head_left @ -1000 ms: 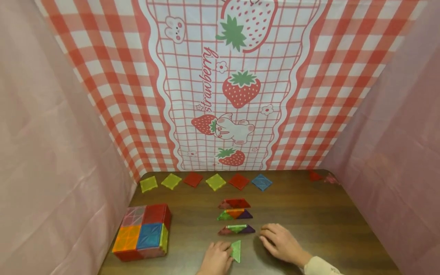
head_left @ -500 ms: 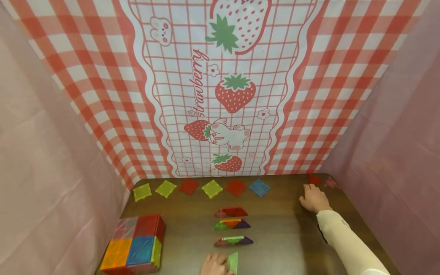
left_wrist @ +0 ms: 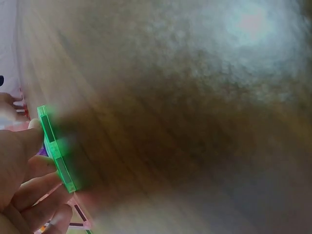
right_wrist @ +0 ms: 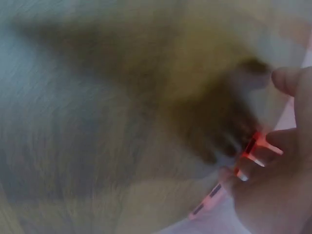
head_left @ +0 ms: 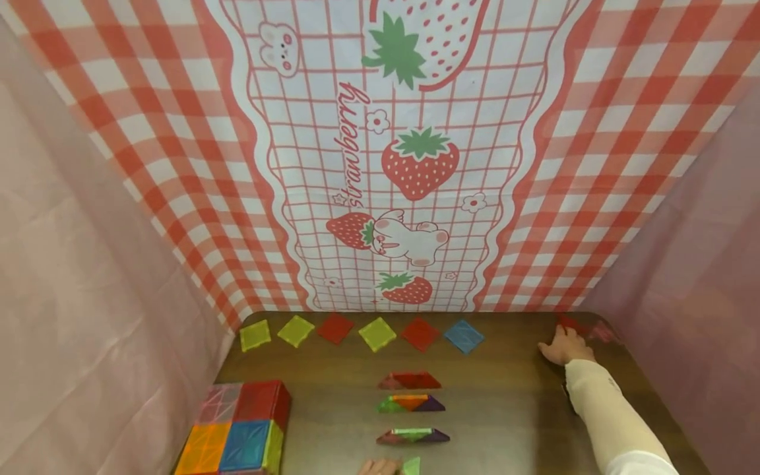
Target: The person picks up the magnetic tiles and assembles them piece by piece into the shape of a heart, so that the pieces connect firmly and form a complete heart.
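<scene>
At the bottom edge of the head view, my left hand (head_left: 380, 468) holds a green triangular magnetic tile (head_left: 411, 467). In the left wrist view the tile's edge (left_wrist: 57, 148) stands against the fingertips. My right hand (head_left: 567, 346) is stretched to the table's far right corner, with its fingers over a red magnetic tile (head_left: 571, 322). Its thumb stands apart in the right wrist view, where the fingers are at the red tile's edge (right_wrist: 252, 145). Three trapezoid tile rows stand in front of the left hand: a red one (head_left: 411, 380), a green-orange-purple one (head_left: 410, 403) and a pink-green-purple one (head_left: 413, 435).
Along the far edge lie several square tiles, among them a yellow one (head_left: 377, 334) and a blue one (head_left: 464, 336). A block of coloured tiles (head_left: 246, 443) stands at the left. A pink tile (head_left: 602, 332) lies at the right corner, near the pink curtain (head_left: 706, 316).
My right hand has moved from beside the tile rows to the red tile at the far right corner. The left hand stays at the green tile, while the head view has tilted up.
</scene>
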Available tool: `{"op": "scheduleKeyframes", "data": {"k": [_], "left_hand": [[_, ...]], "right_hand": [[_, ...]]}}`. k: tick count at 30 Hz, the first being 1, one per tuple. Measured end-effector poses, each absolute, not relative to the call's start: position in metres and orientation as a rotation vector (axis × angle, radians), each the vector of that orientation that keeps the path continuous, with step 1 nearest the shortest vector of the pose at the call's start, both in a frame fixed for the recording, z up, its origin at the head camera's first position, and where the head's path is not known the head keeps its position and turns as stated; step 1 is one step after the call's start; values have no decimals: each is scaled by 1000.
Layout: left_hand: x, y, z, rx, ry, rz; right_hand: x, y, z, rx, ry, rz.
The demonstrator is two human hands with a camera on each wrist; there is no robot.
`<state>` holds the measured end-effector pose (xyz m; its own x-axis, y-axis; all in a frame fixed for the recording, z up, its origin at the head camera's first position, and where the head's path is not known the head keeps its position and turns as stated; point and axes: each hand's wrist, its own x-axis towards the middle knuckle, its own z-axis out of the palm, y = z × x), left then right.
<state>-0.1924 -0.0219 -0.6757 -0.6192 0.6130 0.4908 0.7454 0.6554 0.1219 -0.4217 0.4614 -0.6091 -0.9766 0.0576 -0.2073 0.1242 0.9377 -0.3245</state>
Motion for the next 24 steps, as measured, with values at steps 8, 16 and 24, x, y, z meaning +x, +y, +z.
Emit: {"op": "scheduleKeyframes", "data": {"k": [8,16,24], "left_hand": [[-193,-13,-674,-995,-2373,-185],[-189,-9,-667,-901,-2391,-53],[-178,-4,-650,-873,-2547,-73]], "right_hand": [[-394,439,-626,86,3094,-377],[-347,418,-636,-24,3180,-443],[-287,394,-646,-279,3316,-476]]}}
